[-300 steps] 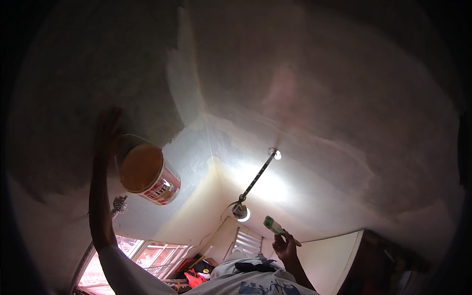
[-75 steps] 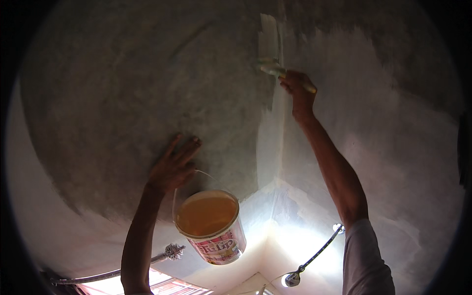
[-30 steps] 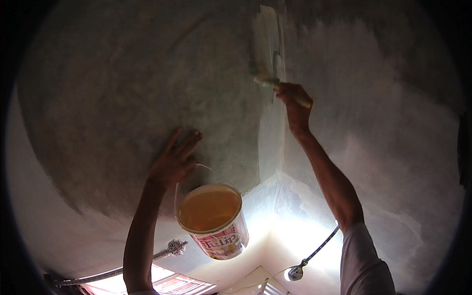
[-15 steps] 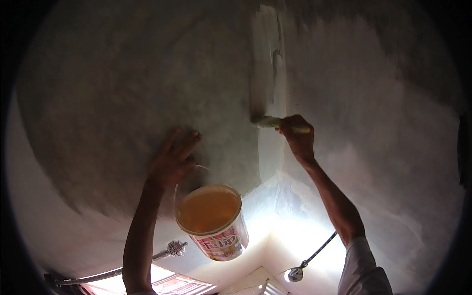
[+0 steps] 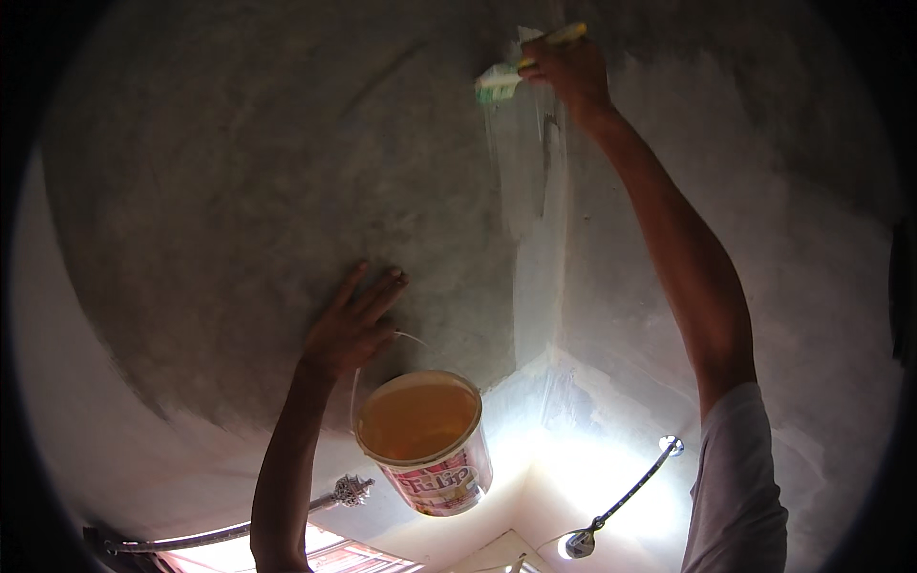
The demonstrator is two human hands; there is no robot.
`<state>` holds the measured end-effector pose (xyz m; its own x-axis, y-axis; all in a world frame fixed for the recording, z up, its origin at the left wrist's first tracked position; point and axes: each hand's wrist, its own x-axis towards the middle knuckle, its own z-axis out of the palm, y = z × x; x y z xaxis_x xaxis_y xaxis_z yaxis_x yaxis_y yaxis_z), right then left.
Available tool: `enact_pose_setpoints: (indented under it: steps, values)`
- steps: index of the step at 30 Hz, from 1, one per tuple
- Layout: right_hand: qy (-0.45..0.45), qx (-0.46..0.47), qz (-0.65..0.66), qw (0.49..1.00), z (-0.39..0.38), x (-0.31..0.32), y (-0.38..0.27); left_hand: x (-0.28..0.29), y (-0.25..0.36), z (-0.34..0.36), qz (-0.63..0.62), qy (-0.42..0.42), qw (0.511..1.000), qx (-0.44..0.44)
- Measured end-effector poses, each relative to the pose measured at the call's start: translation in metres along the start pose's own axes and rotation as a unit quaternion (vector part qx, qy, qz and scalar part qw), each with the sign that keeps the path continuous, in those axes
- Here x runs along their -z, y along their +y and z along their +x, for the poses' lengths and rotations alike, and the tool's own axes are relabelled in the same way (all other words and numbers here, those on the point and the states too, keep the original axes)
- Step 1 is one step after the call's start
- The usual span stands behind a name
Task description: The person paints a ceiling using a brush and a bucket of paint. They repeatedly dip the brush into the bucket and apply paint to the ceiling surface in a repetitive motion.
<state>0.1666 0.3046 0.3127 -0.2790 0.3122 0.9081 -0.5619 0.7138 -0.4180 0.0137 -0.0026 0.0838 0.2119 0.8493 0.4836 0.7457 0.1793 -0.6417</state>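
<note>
Fingers of my left hand (image 5: 349,325) are spread against the dark grey surface, with the wire handle of a bucket (image 5: 420,482) hooked near the thumb. The white bucket with a red-patterned label hangs below, holding orange-brown liquid. My right hand (image 5: 564,76) grips a paintbrush (image 5: 497,83) with a yellow handle and pale green head. The bristles meet the surface at the top of a pale, streaky painted strip (image 5: 535,181) running along the corner.
At lower left, a curved rod (image 5: 220,535) with a fluffy silvery end crosses a bright window (image 5: 353,559). A hanging lamp (image 5: 580,542) on a dark stem glows at lower right, fixed to the pale surface.
My right hand and brush have swept sharply upward since half a second ago. My left hand and bucket sit slightly farther right and lower. Ten seconds ago the brush was low, away from the corner.
</note>
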Motion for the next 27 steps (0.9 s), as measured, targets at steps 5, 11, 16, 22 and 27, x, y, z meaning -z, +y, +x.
enact_pose_setpoints:
  steps: [5, 11, 16, 22, 27]
  values:
    - [0.021, 0.0, 0.037, 0.999, 0.042, 0.005, -0.002, -0.005, -0.001, 0.0, 0.008, 0.018, 1.0, -0.009]
    - [0.093, 0.121, 0.13, 0.98, 0.001, -0.006, 0.008, -0.009, -0.002, -0.003, -0.003, 0.012, 1.0, -0.007]
    - [0.133, 0.09, 0.08, 0.984, -0.091, -0.03, 0.049, 0.0, 0.0, 0.0, 0.005, -0.001, 1.0, -0.005]
    - [0.119, 0.015, 0.045, 0.992, -0.171, -0.023, 0.06, -0.008, -0.001, 0.001, -0.031, 0.023, 0.999, -0.003]
    - [0.1, -0.018, 0.036, 0.994, -0.216, -0.021, 0.071, -0.004, -0.001, 0.001, -0.026, 0.005, 1.0, 0.002]
